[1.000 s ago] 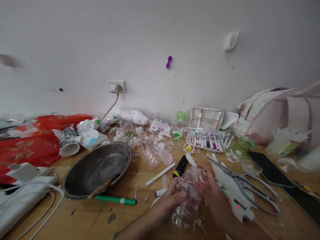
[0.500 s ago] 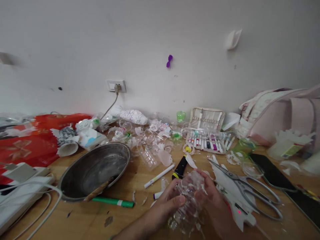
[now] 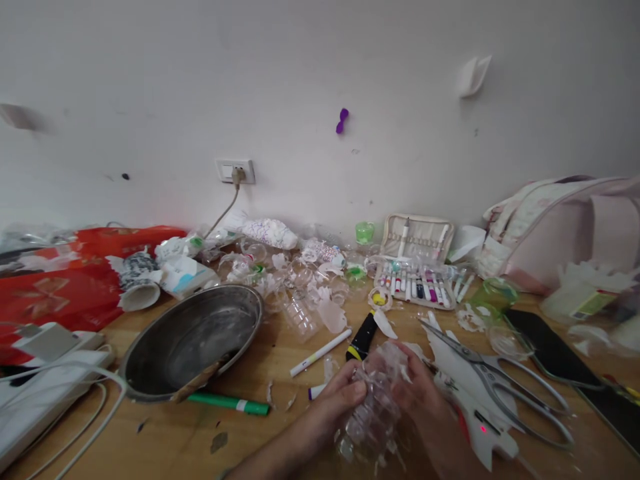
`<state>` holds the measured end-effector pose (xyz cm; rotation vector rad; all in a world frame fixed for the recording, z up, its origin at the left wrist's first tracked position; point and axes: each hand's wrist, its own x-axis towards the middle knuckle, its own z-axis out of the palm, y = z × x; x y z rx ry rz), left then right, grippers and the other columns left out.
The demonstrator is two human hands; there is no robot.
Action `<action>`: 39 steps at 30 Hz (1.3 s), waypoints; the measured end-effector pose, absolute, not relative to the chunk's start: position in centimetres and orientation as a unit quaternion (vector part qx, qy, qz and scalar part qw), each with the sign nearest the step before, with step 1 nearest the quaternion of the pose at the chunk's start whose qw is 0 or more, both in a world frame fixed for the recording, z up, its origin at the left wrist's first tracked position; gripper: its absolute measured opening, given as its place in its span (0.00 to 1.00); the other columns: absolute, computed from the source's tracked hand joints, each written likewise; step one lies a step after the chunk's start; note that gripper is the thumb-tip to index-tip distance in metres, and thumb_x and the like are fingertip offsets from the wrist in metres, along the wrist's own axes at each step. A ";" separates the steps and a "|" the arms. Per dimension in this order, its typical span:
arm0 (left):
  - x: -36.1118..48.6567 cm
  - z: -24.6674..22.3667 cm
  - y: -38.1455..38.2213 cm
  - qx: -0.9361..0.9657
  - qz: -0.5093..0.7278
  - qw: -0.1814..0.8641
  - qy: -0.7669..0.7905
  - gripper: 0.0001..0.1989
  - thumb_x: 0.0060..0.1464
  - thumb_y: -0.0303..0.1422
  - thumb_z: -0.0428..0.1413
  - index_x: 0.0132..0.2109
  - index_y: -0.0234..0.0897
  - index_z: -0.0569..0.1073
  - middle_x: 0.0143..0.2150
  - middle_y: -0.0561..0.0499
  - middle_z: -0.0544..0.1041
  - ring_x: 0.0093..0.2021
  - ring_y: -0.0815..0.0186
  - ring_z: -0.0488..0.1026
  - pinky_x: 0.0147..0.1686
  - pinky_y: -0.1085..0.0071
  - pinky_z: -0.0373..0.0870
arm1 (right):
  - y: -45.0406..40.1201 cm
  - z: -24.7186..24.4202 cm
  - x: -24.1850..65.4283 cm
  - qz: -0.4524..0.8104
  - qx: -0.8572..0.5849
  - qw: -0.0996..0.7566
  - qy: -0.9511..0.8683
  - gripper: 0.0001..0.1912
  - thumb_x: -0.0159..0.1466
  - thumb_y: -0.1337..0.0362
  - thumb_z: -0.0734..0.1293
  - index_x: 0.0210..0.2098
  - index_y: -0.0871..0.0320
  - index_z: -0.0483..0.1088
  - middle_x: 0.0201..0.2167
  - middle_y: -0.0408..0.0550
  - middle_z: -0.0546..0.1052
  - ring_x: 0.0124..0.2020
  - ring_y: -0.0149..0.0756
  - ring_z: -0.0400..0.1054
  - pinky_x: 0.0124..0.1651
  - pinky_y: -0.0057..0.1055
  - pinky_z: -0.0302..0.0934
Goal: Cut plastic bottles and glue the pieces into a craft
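Between both hands is a clear, ridged piece of cut plastic bottle with ragged whitish scraps stuck to it. My left hand grips its left side, thumb on top. My right hand closes around the upper right side, its fingers partly hidden by the plastic. Just beyond the hands lies a black and yellow handle. Right of my right hand are grey-handled scissors, open, over white scraps and a white tool with a red light, perhaps a glue gun.
A dark metal bowl holding a brown stick stands left, with a green marker by it. A white marker lies in the middle. Cut plastic clutters the back beside a marker case. A phone and pink bag are right, a power strip left.
The view has shifted slightly. My hands keep hold of the plastic bottle piece, which has turned a little, showing more of its ridged side. Nothing has been let go.
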<state>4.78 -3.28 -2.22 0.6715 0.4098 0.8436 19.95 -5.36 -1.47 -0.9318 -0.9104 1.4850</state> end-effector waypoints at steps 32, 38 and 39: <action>4.8 -2.0 -2.4 0.367 0.417 0.776 0.298 0.20 0.50 0.48 0.55 0.37 0.35 0.77 0.35 0.45 0.80 0.43 0.53 0.73 0.45 0.60 0.64 | -5.3 -2.7 19.9 0.618 -0.393 0.568 -0.375 0.35 0.51 0.53 0.74 0.53 0.46 0.54 0.49 0.50 0.75 0.51 0.43 0.69 0.52 0.41 0.63; 4.5 -2.9 -2.3 0.407 0.421 0.762 0.277 0.28 0.31 0.42 0.69 0.41 0.39 0.70 0.38 0.50 0.77 0.42 0.57 0.72 0.42 0.65 0.62 | -5.6 -2.4 19.9 0.626 -0.402 0.578 -0.335 0.34 0.51 0.56 0.75 0.52 0.47 0.57 0.48 0.46 0.76 0.50 0.36 0.70 0.51 0.32 0.63; 4.6 -3.1 -2.2 0.408 0.420 0.762 0.275 0.28 0.31 0.42 0.69 0.40 0.39 0.70 0.38 0.50 0.76 0.41 0.58 0.72 0.41 0.66 0.63 | -5.7 -2.5 19.8 0.622 -0.396 0.587 -0.335 0.34 0.50 0.55 0.76 0.52 0.46 0.57 0.47 0.45 0.77 0.49 0.36 0.71 0.50 0.31 0.64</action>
